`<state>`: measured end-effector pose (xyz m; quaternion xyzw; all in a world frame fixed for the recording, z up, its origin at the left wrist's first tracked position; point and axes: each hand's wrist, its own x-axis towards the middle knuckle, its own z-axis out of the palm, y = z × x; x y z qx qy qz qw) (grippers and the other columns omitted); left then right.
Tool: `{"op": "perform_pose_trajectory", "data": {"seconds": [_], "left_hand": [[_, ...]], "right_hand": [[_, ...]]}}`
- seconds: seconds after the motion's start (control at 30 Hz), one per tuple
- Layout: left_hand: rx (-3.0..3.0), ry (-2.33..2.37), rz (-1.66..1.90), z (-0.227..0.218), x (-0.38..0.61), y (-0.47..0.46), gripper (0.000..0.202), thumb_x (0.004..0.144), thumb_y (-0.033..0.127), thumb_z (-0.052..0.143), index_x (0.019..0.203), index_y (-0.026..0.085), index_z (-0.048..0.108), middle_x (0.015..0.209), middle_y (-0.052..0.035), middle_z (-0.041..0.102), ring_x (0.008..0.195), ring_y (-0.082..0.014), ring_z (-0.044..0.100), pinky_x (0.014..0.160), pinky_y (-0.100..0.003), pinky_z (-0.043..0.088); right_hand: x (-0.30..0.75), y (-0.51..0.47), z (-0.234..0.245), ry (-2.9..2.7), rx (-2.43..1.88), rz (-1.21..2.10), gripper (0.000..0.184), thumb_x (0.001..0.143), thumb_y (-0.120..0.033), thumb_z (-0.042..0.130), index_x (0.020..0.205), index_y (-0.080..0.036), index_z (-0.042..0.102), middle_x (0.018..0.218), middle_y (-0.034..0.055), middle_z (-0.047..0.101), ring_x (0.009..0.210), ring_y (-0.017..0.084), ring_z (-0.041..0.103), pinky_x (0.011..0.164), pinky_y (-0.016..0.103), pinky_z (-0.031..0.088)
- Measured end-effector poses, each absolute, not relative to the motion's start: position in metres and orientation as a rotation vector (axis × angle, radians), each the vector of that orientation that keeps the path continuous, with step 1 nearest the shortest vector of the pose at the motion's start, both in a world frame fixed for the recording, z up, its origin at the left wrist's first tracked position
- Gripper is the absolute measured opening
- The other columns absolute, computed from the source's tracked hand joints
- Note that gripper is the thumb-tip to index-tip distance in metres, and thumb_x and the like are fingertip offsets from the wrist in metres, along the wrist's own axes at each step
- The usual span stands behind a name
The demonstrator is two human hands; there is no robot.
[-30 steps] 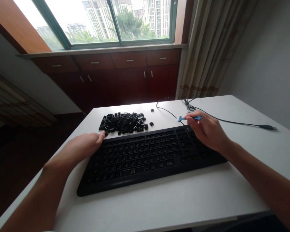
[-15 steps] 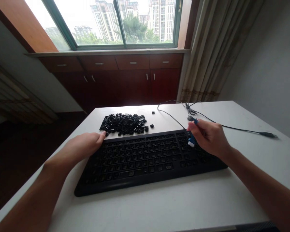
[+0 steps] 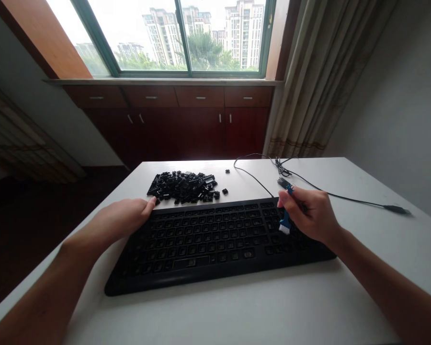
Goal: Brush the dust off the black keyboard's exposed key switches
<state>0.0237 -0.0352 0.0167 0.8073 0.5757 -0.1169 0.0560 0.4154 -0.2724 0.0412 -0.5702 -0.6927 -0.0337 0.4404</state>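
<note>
**White table by a window, a blue brush held over a black keyboard**

A white table stands before a window showing tower blocks, with dark wooden cabinets below it and a beige curtain at right. The black keyboard lies lengthwise across the table, its keys apparently removed. The right hand pinches a small blue brush upright, white bristles pointing down over the keyboard's right end; whether they touch is unclear. The open left hand rests its fingertips on the keyboard's far edge, just near a heap of black keycaps. A black cable runs along the far right.
</note>
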Motion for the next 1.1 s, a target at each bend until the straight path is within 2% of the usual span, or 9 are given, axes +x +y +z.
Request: {"op": "perform_pose_trajectory", "data": {"seconds": [0.37, 0.5, 0.63, 0.73, 0.83, 1.0, 1.1], "left_hand": [[2.494, 1.726, -0.299, 0.030, 0.033, -0.051, 0.077, 0.099, 0.060, 0.015, 0.094, 0.016, 0.078, 0.108, -0.0193, 0.076, 0.107, -0.0378, 0.070, 0.092, -0.043, 0.048], [2.477, 1.753, -0.313, 0.035, 0.037, -0.057, 0.073, 0.099, 0.058, 0.016, 0.092, 0.017, 0.076, 0.107, -0.0187, 0.076, 0.106, -0.0375, 0.070, 0.091, -0.042, 0.048], [2.482, 1.744, -0.292, 0.036, 0.038, -0.059, 0.073, 0.099, 0.057, 0.015, 0.090, 0.017, 0.076, 0.106, -0.0185, 0.076, 0.102, -0.0367, 0.070, 0.089, -0.042, 0.048], [2.482, 1.731, -0.286, 0.034, 0.036, -0.057, 0.074, 0.099, 0.059, 0.015, 0.089, 0.017, 0.076, 0.105, -0.0191, 0.076, 0.103, -0.0376, 0.070, 0.090, -0.043, 0.047], [2.474, 1.740, -0.294, 0.032, 0.034, -0.054, 0.074, 0.099, 0.059, 0.016, 0.089, 0.018, 0.077, 0.106, -0.0198, 0.077, 0.105, -0.0391, 0.070, 0.091, -0.044, 0.047], [2.448, 1.742, -0.251, 0.028, 0.032, -0.051, 0.076, 0.098, 0.062, 0.018, 0.093, 0.016, 0.079, 0.108, -0.0214, 0.076, 0.104, -0.0391, 0.070, 0.091, -0.045, 0.048], [2.455, 1.736, -0.256, 0.026, 0.030, -0.048, 0.078, 0.099, 0.061, 0.017, 0.097, 0.015, 0.080, 0.110, -0.0223, 0.075, 0.106, -0.0392, 0.069, 0.093, -0.045, 0.048]], "right_hand": [[0.403, -0.271, 0.030, -1.835, -1.220, -0.089, 0.021, 0.098, -0.014, 0.058, 0.077, -0.016, 0.064, 0.052, -0.0049, 0.049, 0.042, 0.006, 0.041, 0.044, 0.024, 0.031], [0.402, -0.271, 0.026, -1.957, -1.083, 0.008, 0.022, 0.096, -0.008, 0.054, 0.078, -0.019, 0.053, 0.057, -0.0052, 0.045, 0.047, 0.008, 0.037, 0.048, 0.027, 0.027], [0.401, -0.271, 0.024, -2.043, -1.047, 0.051, 0.031, 0.095, -0.007, 0.053, 0.074, -0.023, 0.037, 0.060, -0.0065, 0.034, 0.050, 0.010, 0.026, 0.051, 0.030, 0.021], [0.402, -0.272, 0.024, -2.070, -1.083, 0.068, 0.033, 0.096, -0.009, 0.053, 0.074, -0.023, 0.033, 0.061, -0.0064, 0.030, 0.052, 0.011, 0.023, 0.052, 0.031, 0.019], [0.404, -0.271, 0.025, -2.065, -1.117, 0.085, 0.031, 0.098, -0.011, 0.053, 0.074, -0.023, 0.037, 0.061, -0.0061, 0.033, 0.050, 0.010, 0.026, 0.051, 0.031, 0.021], [0.405, -0.272, 0.033, -1.924, -1.139, 0.031, 0.021, 0.100, -0.013, 0.052, 0.080, -0.019, 0.055, 0.058, -0.0047, 0.048, 0.046, 0.008, 0.042, 0.047, 0.025, 0.031], [0.405, -0.273, 0.035, -1.818, -1.151, 0.168, 0.021, 0.102, -0.016, 0.051, 0.084, -0.017, 0.060, 0.055, -0.0056, 0.051, 0.042, 0.006, 0.048, 0.044, 0.020, 0.036]]}}
